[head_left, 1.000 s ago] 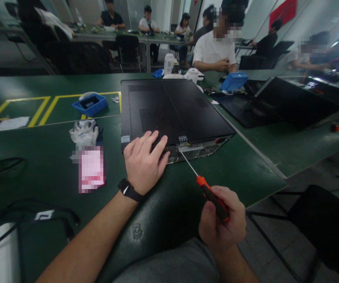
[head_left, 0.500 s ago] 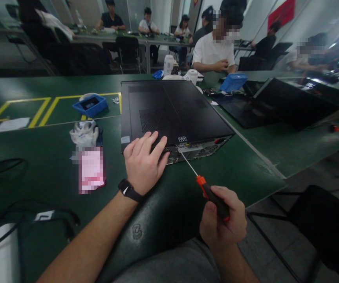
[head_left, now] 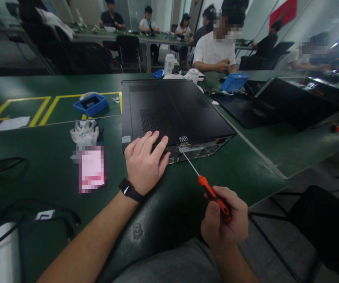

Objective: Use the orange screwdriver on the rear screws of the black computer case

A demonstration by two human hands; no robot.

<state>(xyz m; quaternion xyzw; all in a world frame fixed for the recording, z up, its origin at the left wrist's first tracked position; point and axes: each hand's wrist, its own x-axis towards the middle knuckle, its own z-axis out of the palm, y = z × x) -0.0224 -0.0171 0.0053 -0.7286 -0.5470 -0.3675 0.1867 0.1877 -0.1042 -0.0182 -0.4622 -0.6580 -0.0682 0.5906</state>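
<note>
A black computer case [head_left: 169, 106] lies flat on the green table, its rear panel [head_left: 197, 150] with vents and ports turned toward me. My left hand [head_left: 146, 159] rests on the case's near left edge, fingers stretched over the top cover and thumb by the rear panel. In my right hand [head_left: 226, 214] is a screwdriver [head_left: 215, 196] with an orange and black handle, gripped between thumb and curled fingers. Its long thin shaft reaches up and left to the rear edge of the case, just below a checkered sticker [head_left: 184, 138]. Whatever the tip touches is too small to make out.
Left of the case are a blue tray [head_left: 91, 103], grey-white gloves [head_left: 85, 133] and a pink blurred item [head_left: 92, 169]. Black cables [head_left: 60, 212] lie farther left. At right are dark panels [head_left: 290, 104] and a black chair [head_left: 319, 220]. A person in white [head_left: 215, 51] sits opposite.
The screwdriver handle has turned in my right hand, so more of its orange side shows. My left hand stays in place on the case.
</note>
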